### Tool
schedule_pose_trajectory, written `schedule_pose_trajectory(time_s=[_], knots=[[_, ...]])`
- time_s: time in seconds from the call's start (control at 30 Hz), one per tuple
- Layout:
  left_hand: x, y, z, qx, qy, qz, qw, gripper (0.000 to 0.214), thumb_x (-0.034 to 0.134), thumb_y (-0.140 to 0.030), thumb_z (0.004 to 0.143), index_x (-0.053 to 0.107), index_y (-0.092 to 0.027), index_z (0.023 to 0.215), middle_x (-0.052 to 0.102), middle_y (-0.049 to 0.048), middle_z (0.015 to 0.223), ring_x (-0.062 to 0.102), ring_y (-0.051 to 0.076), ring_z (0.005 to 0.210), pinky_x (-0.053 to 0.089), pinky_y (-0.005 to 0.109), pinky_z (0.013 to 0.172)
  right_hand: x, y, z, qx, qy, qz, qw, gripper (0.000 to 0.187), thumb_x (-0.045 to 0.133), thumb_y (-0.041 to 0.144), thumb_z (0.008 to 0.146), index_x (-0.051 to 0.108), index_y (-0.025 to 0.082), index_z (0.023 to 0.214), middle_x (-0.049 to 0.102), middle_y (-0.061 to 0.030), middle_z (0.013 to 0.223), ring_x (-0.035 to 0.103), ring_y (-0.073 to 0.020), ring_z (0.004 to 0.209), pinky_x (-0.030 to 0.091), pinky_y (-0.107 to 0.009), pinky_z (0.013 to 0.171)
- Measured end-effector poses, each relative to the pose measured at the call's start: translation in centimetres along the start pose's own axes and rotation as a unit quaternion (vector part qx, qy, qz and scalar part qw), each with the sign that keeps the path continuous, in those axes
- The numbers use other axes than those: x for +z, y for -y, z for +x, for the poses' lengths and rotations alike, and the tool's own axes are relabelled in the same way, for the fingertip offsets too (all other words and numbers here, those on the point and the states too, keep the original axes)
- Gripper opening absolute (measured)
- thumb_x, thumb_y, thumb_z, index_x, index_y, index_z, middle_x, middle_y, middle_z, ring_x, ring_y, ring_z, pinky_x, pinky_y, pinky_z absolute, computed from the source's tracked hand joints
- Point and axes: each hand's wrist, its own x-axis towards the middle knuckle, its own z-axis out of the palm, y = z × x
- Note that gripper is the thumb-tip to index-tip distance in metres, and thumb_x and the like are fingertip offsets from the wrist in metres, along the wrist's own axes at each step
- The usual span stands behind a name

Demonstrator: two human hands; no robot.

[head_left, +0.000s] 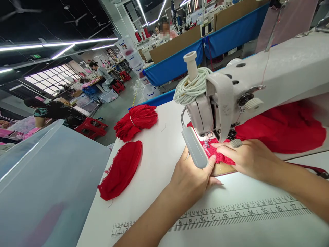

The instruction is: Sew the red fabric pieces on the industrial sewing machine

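Observation:
A white sewing machine (269, 72) stands on a white table (159, 144). Under its needle lies a small piece of red lace (218, 156). My left hand (191, 175) rests on the table just left of the needle, fingers pinched on the near edge of the lace beside a grey lamp bar (194, 146). My right hand (246, 157) lies flat on the lace from the right, fingers stretched toward the presser foot. More red fabric (282, 130) is bunched behind the machine arm.
A stack of red lace pieces (122, 169) and a tied red bundle (136, 120) lie at the table's left. A translucent plastic bin (43, 181) stands at the left edge. A printed ruler (231, 212) runs along the table front. Other people work at distant tables.

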Motion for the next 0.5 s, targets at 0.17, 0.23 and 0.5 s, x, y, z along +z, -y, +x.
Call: schedule_pose_trajectory(time_s=[0.17,0.23,0.5], knots=[[0.13,0.16,-0.07,0.01,-0.008,0.002,1.0,0.062,0.042,-0.062,0.091,0.061,-0.013,0.123,0.063,0.0177,0.125,0.058,0.032,0.119,0.054,0.049,0.093,0.18,-0.08,-0.2,0.009,0.007,0.006,1.0,0.033,0.036,0.002,0.082,0.064,0.01,0.097,0.064,-0.0026,0.059,0.046,-0.0156,0.04,0.018,-0.03,0.044],[0.2,0.22,-0.11,0.012,-0.015,0.005,1.0,0.061,0.042,-0.062,0.09,0.061,-0.013,0.123,0.064,0.0174,0.124,0.059,0.032,0.119,0.054,0.049,0.094,0.18,-0.12,-0.25,0.012,0.012,0.005,1.0,0.033,0.037,0.002,0.08,0.064,0.011,0.096,0.064,-0.0022,0.059,0.045,-0.015,0.041,0.018,-0.03,0.044],[0.32,0.17,-0.15,0.011,-0.02,0.013,1.0,0.061,0.043,-0.062,0.09,0.061,-0.014,0.124,0.063,0.0175,0.125,0.06,0.033,0.116,0.055,0.05,0.091,0.03,-0.06,-0.2,0.021,0.024,-0.002,1.0,0.033,0.036,0.005,0.082,0.065,0.011,0.097,0.061,-0.0017,0.056,0.046,-0.0153,0.041,0.018,-0.029,0.044]])
